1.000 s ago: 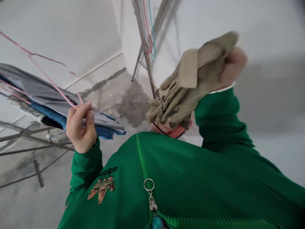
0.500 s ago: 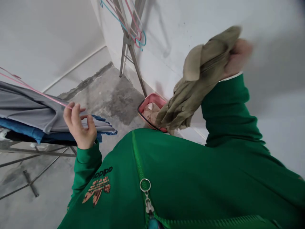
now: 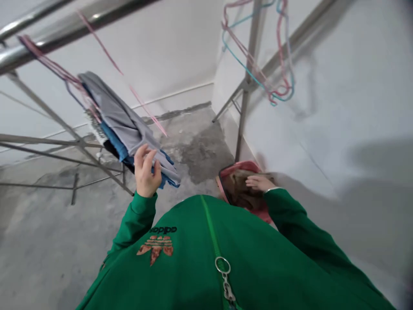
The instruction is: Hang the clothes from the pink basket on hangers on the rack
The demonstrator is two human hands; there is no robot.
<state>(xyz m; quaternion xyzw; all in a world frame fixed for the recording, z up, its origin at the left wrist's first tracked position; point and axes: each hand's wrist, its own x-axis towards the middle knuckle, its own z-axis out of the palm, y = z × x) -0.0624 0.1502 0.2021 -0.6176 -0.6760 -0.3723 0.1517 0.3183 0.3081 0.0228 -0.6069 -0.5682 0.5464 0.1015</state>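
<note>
My left hand (image 3: 147,172) is raised at the left, its fingers apart and loosely bent, with nothing visible in it. Just beyond it hangs a grey garment (image 3: 119,110), with blue cloth (image 3: 112,140) underneath. A thin pink hanger (image 3: 137,98) slants down from the metal rail, its lower end above and to the right of that hand. Over at the right, my right hand (image 3: 260,183) lies with fingers stretched out over the olive-brown garment (image 3: 240,193). That cloth is bunched inside a pink basket (image 3: 251,164), whose near side is partly hidden by my sleeve.
A thick metal rail (image 3: 97,19) crosses the upper left, carried by crossed thin legs (image 3: 72,131). Several pink and blue hangers (image 3: 277,92) hang by a second metal stand (image 3: 243,99). A white wall (image 3: 338,107) rises on the right above the concrete floor (image 3: 200,142).
My right hand has come down from beside the wall to the basket and let go of the olive garment there. My left hand has come off the pink hanger. The view has shifted.
</note>
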